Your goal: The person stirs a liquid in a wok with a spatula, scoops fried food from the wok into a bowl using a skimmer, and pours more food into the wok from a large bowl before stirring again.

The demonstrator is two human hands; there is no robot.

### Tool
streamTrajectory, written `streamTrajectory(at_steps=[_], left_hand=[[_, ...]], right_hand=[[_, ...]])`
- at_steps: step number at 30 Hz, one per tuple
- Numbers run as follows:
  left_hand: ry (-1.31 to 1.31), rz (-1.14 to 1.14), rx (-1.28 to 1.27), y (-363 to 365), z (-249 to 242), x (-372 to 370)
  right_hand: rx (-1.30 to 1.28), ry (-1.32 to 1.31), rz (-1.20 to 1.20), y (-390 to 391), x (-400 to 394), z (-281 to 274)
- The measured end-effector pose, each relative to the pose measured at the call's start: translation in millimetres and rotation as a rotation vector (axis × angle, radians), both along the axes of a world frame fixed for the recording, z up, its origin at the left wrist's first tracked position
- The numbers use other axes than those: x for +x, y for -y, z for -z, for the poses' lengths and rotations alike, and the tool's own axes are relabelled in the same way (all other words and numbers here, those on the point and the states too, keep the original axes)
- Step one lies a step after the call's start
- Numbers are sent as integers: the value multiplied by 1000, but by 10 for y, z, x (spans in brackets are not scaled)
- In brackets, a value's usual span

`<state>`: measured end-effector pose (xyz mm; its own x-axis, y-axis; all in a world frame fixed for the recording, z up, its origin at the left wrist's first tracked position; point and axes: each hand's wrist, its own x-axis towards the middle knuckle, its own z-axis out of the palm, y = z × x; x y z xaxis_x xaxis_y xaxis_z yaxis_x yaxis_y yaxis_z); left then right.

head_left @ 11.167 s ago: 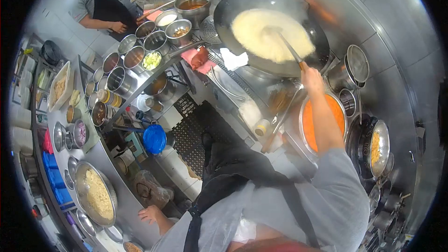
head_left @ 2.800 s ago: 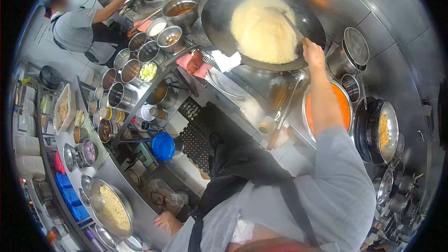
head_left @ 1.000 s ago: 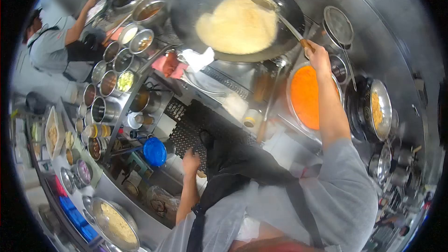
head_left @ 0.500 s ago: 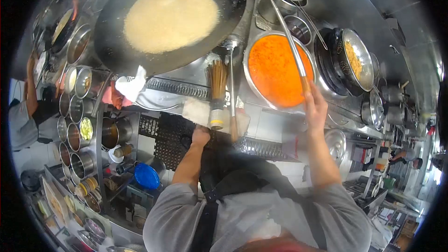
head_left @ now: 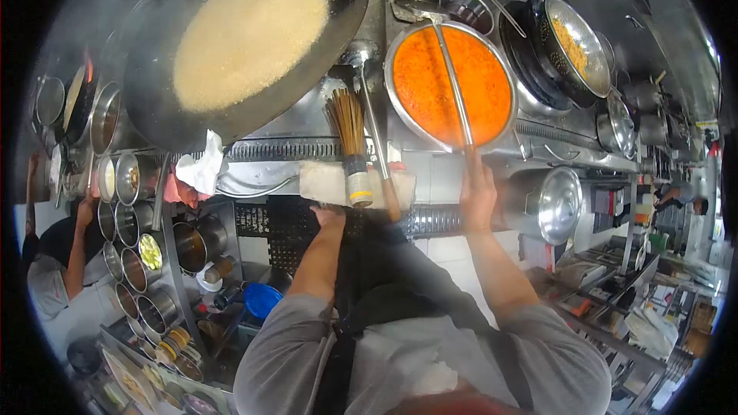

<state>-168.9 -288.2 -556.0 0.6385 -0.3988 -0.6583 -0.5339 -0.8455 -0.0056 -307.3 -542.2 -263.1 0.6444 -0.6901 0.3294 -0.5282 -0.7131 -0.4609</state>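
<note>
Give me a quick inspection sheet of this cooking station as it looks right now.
Surface: steel counter, wet-looking, crowded.
Job's things: ladle lying across the bowl of orange sauce; wok of pale frothy batter.
Clutter: bamboo brush, white cloth, strainer of fried bits, condiment tins.
Hands: right hand gripping the ladle handle; left hand at the counter edge, fingers hidden.
Cables: nothing seen.
Surroundings: another person at far left; shelves at right.

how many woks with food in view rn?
2. The big wok of frothy pale batter, upper left; a second wok at the far left edge, mostly hidden. Others may be out of frame.
</note>
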Motion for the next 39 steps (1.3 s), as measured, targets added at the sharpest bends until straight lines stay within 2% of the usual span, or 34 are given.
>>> streamTrajectory(at_steps=[3,4,5,7,8,10,13,16,18,22,25,27,28,29,30,31,32,33,34,35,36,37,39], left_hand=[[-133,-68,-101,82,-297,81],[-226,-1,-89,33,-461,159],[-221,7,-85,-63,-438,189],[-420,97,-151,-294,-377,323],[-126,131,-471,-592,-430,198],[-130,67,-604,-1033,-749,153],[-153,-13,-572,-1770,-954,120],[-92,-117,-455,-2513,-695,5],[-155,-268,-383,-2667,-1154,-47],[-33,-371,-318,-3012,-1003,-194],[12,-534,-267,-3004,-1001,-289],[-67,-635,-280,-2961,-1049,-407],[-122,-575,-233,-2942,-1107,-462],[-180,-524,-189,-2886,-1183,-458],[-76,-754,-371,-2668,-1583,-515],[-50,-719,-195,-2705,-1531,-511],[1,-768,-254,-2707,-1648,-524],[13,-868,-302,-2777,-1675,-517],[179,-862,-429,-2872,-1686,-547],[212,-977,-472,-2948,-1746,-526],[244,-1083,-518,-3005,-1824,-457],[306,-1093,-509,-3083,-1897,-375],[466,-1079,-549,-3146,-2137,-147]], right_hand=[[-30,-9,6,-193,54,100],[19,-83,24,-271,77,113],[67,-153,40,-335,107,111],[119,-160,69,-391,201,61],[137,-183,59,-398,244,19],[166,-201,34,-342,280,24],[38,-148,-17,-101,220,125],[35,-185,-62,59,130,65],[67,-204,-119,117,115,-4],[28,-70,-143,380,214,-67],[-187,104,-69,817,569,-521],[-301,203,-124,1513,991,-784],[-430,235,-210,1780,1258,-1032],[-506,96,-130,2043,1517,-1137],[-448,-16,-94,2234,1739,-1236],[-408,-161,-46,2469,1918,-1193],[-353,-246,-96,2871,2054,-951],[-183,-441,-79,2989,2194,-937],[-88,-440,-97,3281,2332,-689],[146,-431,-7,3077,2430,-791],[308,-352,-38,3139,2550,-592],[306,-351,-63,3019,2629,-626],[534,-71,-214,2680,2710,-690]])
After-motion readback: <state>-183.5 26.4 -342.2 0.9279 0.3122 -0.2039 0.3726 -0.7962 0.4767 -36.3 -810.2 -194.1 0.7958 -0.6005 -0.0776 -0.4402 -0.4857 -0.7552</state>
